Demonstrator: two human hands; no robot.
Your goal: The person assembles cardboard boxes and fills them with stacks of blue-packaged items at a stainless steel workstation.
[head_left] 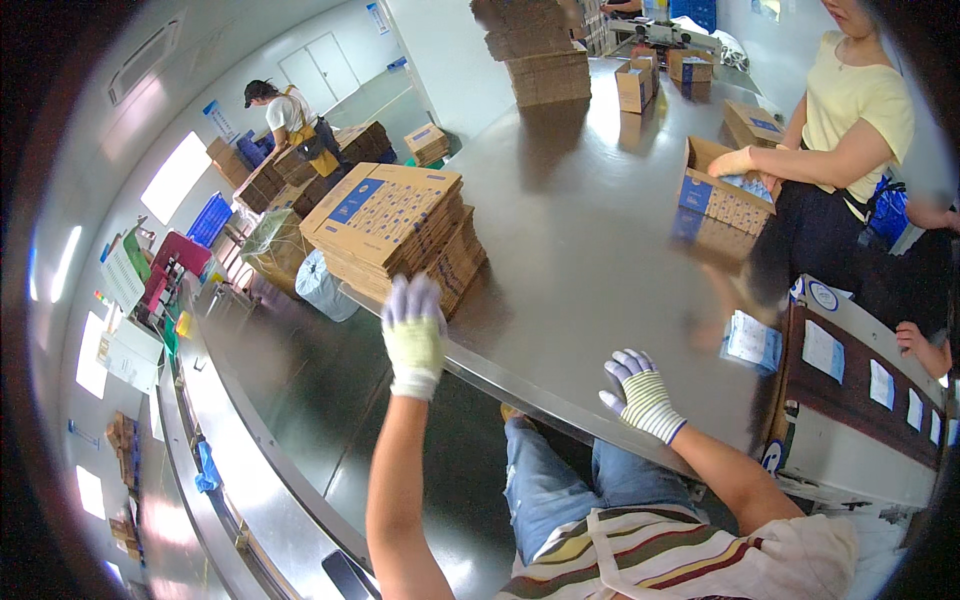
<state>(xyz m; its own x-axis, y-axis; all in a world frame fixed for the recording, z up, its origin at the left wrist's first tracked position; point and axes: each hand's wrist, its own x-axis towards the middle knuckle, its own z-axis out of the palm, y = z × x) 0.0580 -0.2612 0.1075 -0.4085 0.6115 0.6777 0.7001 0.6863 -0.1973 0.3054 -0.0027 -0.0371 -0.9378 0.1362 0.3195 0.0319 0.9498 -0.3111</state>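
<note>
Left hand (413,338), in a white glove with a yellowish palm section, raised at the worktop (560,270) edge by the near corner of the carton stack (385,220); fingers straight and released, slightly blurred, no object in them, can't tell if the tips touch cardboard. Right hand (645,397), in a striped-cuff glove, over the near side of the worktop, fingers spread and loosely bent, grasping nothing; contact with the metal unclear. Carton stack = flattened brown cardboard with blue panels, on the left corner of the worktop, leaning a bit, layers uneven. To the right, blue-and-white packets (752,342) in a small pile on the worktop, just beside the dark conveyor belt (860,375), which carries more flat packets in a row. Across the worktop on the right, a co-worker in a pale yellow top (850,105) has hands in an open carton (728,195) with bluish packets inside. Far end: tall brown cardboard pile (545,75), plus smaller open boxes (636,85). Back left, another person with a yellow apron (318,150) bends over more stacked cardboard (365,142).
</note>
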